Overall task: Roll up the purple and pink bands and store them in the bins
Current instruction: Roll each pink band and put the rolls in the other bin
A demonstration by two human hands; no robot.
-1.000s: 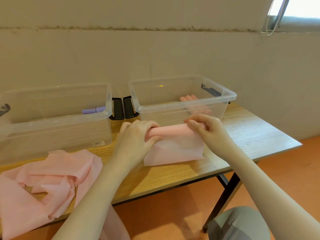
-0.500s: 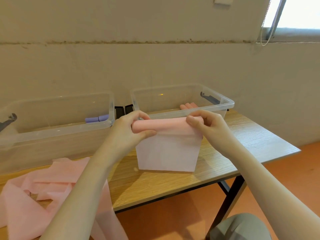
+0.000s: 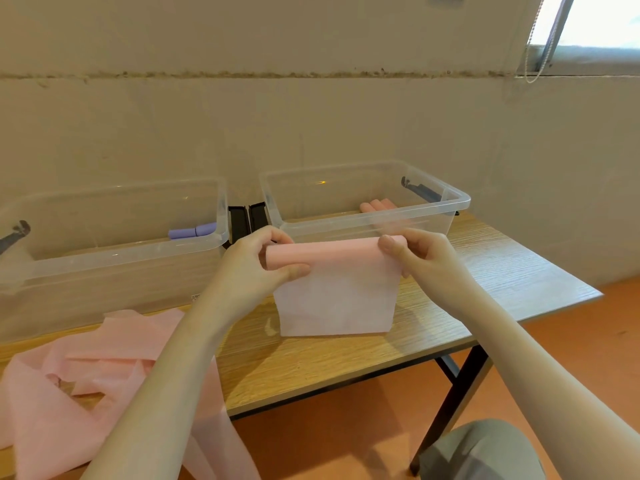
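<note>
I hold a partly rolled pink band in the air above the table, in front of the right bin. My left hand grips the roll's left end and my right hand pinches its right end. The unrolled tail hangs down and its lower edge touches the tabletop. The clear right bin holds rolled pink bands. Inside the clear left bin lies a rolled purple band. Loose pink bands are heaped at the table's left front and spill over the edge.
The wooden table stands against a plain wall, with its black leg at the right front. Black bin latches sit between the two bins. An orange floor and my grey-clad knee lie below right.
Both hands have lifted the pink roll off the table, so its tail now hangs down instead of lying flat. The camera has tilted up slightly.
</note>
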